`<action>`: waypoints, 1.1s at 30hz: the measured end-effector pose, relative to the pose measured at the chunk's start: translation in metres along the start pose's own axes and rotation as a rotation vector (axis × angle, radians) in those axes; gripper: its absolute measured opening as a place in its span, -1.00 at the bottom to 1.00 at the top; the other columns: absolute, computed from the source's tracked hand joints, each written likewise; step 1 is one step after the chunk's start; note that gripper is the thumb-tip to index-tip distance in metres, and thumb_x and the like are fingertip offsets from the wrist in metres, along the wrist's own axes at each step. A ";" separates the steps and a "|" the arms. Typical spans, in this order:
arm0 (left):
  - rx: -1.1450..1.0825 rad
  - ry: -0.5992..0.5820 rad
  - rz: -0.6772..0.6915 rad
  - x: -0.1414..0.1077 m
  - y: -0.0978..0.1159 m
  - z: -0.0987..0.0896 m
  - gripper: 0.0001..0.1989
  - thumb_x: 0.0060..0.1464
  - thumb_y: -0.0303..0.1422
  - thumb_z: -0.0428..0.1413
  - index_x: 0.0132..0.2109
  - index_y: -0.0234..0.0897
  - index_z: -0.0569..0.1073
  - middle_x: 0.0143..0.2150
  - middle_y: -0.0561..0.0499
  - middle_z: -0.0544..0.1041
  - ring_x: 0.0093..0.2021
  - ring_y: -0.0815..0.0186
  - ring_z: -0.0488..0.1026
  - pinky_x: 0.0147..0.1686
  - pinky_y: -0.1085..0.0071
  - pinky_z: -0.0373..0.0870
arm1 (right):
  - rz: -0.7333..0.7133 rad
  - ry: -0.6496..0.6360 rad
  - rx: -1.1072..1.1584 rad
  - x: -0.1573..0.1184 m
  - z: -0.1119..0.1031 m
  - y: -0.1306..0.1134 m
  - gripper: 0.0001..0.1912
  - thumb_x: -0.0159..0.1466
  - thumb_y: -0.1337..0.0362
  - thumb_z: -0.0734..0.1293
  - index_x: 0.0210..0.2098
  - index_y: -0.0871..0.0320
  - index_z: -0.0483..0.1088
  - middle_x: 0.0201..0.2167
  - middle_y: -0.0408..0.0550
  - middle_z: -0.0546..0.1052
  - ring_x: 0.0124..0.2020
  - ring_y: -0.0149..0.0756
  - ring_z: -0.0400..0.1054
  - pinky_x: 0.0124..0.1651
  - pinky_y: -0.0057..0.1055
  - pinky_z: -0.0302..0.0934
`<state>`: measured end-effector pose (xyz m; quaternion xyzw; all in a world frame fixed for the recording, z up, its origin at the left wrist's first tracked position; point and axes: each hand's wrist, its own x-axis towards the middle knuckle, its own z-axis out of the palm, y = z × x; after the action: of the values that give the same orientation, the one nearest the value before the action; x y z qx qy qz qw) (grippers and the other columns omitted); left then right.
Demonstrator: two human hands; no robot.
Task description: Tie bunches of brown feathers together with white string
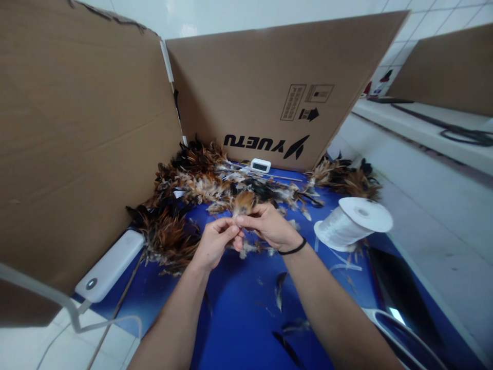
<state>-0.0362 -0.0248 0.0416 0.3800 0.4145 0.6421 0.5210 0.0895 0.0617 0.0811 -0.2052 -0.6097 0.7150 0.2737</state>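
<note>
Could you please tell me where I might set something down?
The main bare blue patch lies between the left forearm and the dark feathers; a smaller one between that forearm and the thin stick. Feather bundles crowd behind the held tuft; the white spool occupies the right.

The pinching fingertips of the left hand (215, 241) and right hand (273, 228) cover the base of the tan feather tuft (244, 200), hiding its quill ends. Both forearms (171, 313) run out of view, as does the near edge of the worktop (239, 313). At the far edge, the small white device (261, 166) has an unreadable display. By the left edge, a thin stick (116, 308) is cut off below, its upper end lost under the feather heap (169, 241).
</note>
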 end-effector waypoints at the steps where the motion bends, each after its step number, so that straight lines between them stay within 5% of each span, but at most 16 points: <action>1: 0.010 -0.001 0.014 0.000 0.000 0.000 -0.78 -0.04 -0.27 0.22 -0.38 -0.38 0.48 -0.57 0.02 0.48 -0.63 0.44 0.39 -0.55 0.50 0.34 | 0.015 0.016 0.017 0.000 0.001 0.000 -0.73 -0.04 0.17 0.49 -0.55 0.27 0.45 -0.63 -0.14 0.44 -0.58 -0.48 0.29 -0.47 -0.49 0.18; 8: 0.060 0.072 0.099 0.002 -0.003 0.001 -0.81 -0.02 -0.30 0.20 -0.41 -0.37 0.48 -0.58 0.04 0.48 -0.64 0.44 0.38 -0.56 0.50 0.34 | 0.068 0.092 0.074 0.000 0.007 -0.001 -0.71 -0.12 0.20 0.52 -0.60 0.28 0.42 -0.68 -0.16 0.41 -0.64 -0.55 0.18 -0.57 -0.52 0.03; 17: 0.047 0.131 0.109 0.005 -0.002 0.003 -0.77 -0.04 -0.24 0.21 -0.41 -0.36 0.47 -0.57 0.06 0.47 -0.65 0.46 0.36 -0.58 0.50 0.32 | 0.048 0.084 0.055 0.002 0.008 0.004 -0.72 -0.07 0.17 0.50 -0.55 0.26 0.44 -0.67 -0.13 0.44 -0.62 -0.49 0.25 -0.55 -0.50 0.06; 28: -0.107 0.047 -0.064 0.001 0.001 0.002 -0.65 -0.04 -0.13 0.19 -0.41 -0.41 0.47 -0.55 0.01 0.45 -0.65 0.50 0.32 -0.61 0.54 0.29 | -0.038 0.022 -0.079 0.000 0.006 0.000 -0.71 0.01 0.14 0.45 -0.60 0.25 0.42 -0.66 -0.14 0.43 -0.58 -0.44 0.30 -0.43 -0.43 0.23; 33: -0.174 0.082 -0.102 0.003 -0.002 -0.001 -0.71 -0.10 -0.22 0.25 -0.45 -0.40 0.45 -0.59 0.06 0.40 -0.67 0.54 0.25 -0.65 0.59 0.21 | -0.124 0.109 -0.261 0.003 0.001 0.005 -0.72 -0.03 0.13 0.47 -0.61 0.23 0.45 -0.59 -0.10 0.47 -0.52 -0.41 0.29 -0.41 -0.43 0.22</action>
<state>-0.0373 -0.0214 0.0395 0.2853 0.3972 0.6633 0.5665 0.0862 0.0627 0.0763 -0.2395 -0.6932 0.5991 0.3211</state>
